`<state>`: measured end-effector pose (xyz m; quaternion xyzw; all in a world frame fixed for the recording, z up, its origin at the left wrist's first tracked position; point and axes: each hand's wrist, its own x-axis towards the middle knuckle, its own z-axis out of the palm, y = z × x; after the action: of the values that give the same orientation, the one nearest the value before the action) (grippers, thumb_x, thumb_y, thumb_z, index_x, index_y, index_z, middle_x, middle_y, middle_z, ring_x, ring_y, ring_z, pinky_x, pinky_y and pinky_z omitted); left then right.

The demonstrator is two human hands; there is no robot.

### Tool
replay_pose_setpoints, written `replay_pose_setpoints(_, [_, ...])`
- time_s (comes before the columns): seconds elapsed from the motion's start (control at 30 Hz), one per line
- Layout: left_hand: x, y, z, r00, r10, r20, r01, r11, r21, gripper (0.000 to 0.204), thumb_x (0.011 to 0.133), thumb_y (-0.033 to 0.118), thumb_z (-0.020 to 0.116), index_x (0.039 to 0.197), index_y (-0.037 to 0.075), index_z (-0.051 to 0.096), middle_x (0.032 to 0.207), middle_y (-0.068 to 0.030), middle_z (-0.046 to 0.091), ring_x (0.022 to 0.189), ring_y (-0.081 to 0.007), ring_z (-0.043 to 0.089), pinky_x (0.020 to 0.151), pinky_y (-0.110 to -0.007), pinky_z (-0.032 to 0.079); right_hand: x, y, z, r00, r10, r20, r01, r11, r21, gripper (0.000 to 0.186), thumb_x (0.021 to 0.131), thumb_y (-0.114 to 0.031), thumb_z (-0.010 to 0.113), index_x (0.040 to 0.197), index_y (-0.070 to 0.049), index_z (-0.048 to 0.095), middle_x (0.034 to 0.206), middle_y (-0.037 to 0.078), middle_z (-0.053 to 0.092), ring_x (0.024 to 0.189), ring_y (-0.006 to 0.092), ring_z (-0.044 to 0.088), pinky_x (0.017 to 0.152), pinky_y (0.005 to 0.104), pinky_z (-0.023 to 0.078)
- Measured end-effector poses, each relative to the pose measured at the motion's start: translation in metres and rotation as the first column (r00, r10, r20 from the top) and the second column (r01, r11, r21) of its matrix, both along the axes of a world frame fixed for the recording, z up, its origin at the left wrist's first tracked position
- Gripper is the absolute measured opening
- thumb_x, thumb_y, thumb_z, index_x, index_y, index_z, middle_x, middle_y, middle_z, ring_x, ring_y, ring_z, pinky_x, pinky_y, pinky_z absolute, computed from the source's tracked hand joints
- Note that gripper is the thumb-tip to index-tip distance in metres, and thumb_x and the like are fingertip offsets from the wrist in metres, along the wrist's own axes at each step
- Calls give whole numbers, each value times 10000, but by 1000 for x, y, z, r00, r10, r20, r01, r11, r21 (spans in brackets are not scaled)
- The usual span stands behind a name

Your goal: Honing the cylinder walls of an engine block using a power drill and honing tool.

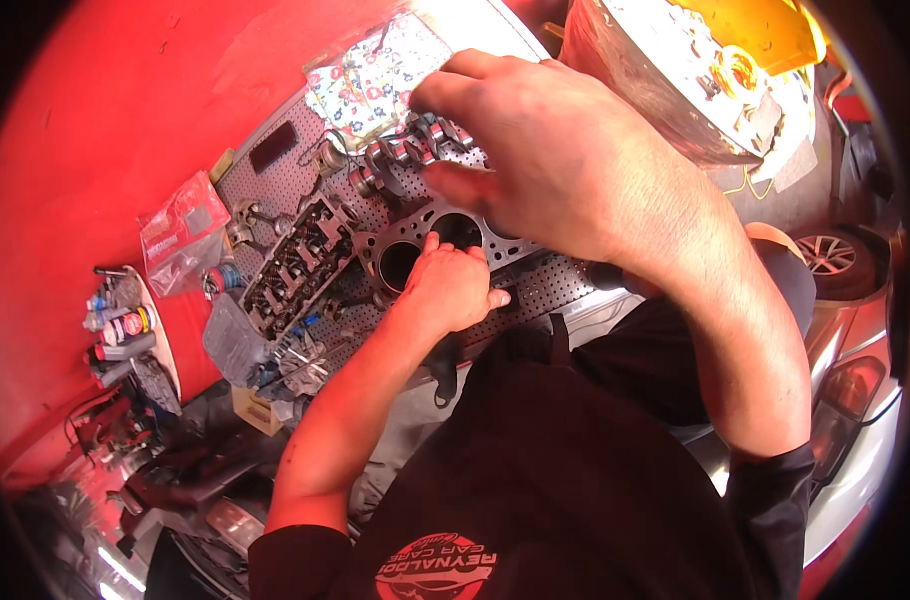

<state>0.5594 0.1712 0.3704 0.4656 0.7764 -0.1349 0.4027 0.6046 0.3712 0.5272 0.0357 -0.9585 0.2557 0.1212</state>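
My left hand (451, 283) rests on the top face of an engine block (372, 250). Its fingers reach over the rim of a round cylinder bore (457, 228), and some fingertips are hidden there. The thumb sticks out to the side, and no held object shows. Above the block's right part hovers my right hand (540, 140), thumb and fingers apart with nothing visible between them. It covers part of the block and of a crankshaft (400, 152) lying behind. Left of the block lies a cylinder head (297, 262) with its valve gear exposed.
The parts lie on a perforated metal bench (245, 186) along a red wall. On it are a dark flat rectangular object (274, 146), a flowered cloth (350, 95) and a plastic bag (183, 225). A large drum (655, 75) stands far right; a car wheel (827, 254) is beyond.
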Motion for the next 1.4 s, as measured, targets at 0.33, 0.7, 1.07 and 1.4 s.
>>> replay_pose_setpoints(0.33, [-12,6,-30,65,567,821,-963,250,-96,419,1009,355,698,1301,54,694,1072,-61,712,922,-177,647,841,-390,520,0,9,8,993,-73,96,67,996,64,219,927,-161,772,1088,-22,822,1120,175,800,1043,334,800,892,449,639])
replay_pose_setpoints(0.7, [-39,-33,13,967,-243,77,233,965,123,654,953,100,662,1597,66,553,1626,-137,599,1543,-305,525,1349,-619,246,11,11,-17,990,-91,-110,96,994,44,248,915,-147,779,1127,-23,752,1080,159,770,993,343,790,886,456,622])
replay_pose_setpoints(1.07, [-41,-21,18,793,-554,-252,578,815,26,591,935,187,661,1503,33,606,1642,-121,565,1653,-242,347,1339,-744,118,27,30,5,971,-74,225,47,991,123,223,884,-105,747,1093,-28,766,1068,162,777,999,343,798,897,469,624])
replay_pose_setpoints(1.4, [14,-71,21,886,277,372,-425,805,413,818,840,152,765,1584,-54,495,1611,-209,578,1561,-364,486,1294,-494,361,14,-18,-64,980,-27,195,-56,910,410,330,999,-316,720,1188,-46,724,1174,112,732,1111,291,732,985,464,558])
